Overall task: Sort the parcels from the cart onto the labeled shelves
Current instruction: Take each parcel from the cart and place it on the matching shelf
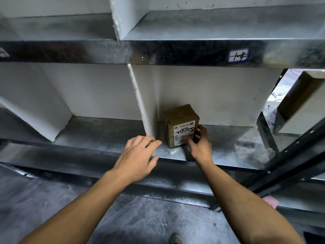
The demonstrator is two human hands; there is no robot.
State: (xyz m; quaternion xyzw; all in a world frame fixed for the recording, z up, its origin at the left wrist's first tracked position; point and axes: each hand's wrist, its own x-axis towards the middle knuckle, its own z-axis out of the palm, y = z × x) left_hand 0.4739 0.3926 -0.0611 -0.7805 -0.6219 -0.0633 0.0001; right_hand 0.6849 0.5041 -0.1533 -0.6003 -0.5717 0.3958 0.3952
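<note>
One box (181,125) stands upright on the metal shelf (228,147), just right of the white divider (140,103). Right hand (200,145) grasps its front right edge, thumb on the label face. Left hand (139,155) hovers released, fingers spread, just left of the box, not touching. Handwritten label (238,55) on the shelf edge above.

Single head-worn wide-angle view, looking forward and steeply down from close range into a metal shelf (228,155) bay. Shelf label (238,54) at 1 o'clock, white divider (140,101) just left of centre, concrete floor (149,222) at 6 o'clock, forearms entering from the bottom edge. No second view.
</note>
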